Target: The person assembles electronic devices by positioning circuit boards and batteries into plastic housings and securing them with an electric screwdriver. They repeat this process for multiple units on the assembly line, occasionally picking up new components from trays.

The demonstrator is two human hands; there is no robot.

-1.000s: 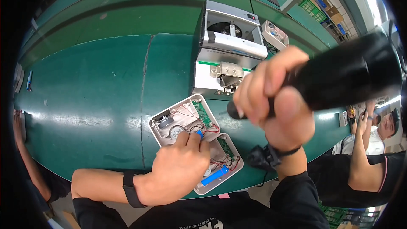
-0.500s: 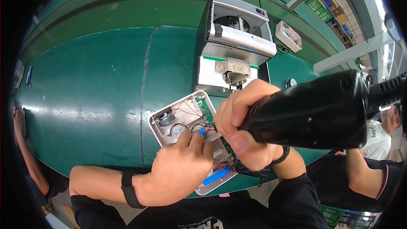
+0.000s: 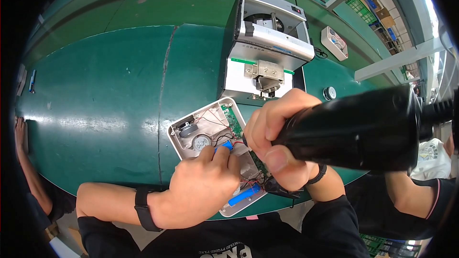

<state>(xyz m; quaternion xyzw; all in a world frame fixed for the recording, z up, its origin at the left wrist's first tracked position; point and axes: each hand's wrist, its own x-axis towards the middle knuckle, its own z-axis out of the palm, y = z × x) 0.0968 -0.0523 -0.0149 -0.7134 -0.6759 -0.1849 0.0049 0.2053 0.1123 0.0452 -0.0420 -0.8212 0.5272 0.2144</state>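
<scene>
My right hand is wrapped round the body of a thick black corded tool; its working end is hidden behind my fingers. Under it and to the left lies an opened white plastic housing, with another white shell at its near side. My left hand rests over these shells, fingers curled down onto a small blue part with a red wire beside it. Inside the housing show a round speaker, a green circuit board and thin wires. A blue cylindrical battery lies in the near shell.
A grey-and-white machine with a metal bracket stands just beyond the housing. To its right are a small round part and another white shell. A blue pen lies far left. Other people's arms show at both sides.
The view has shifted slightly. My left fingers stay on the blue part, and my right hand keeps its grip on the black tool, which has moved slightly right and down.
</scene>
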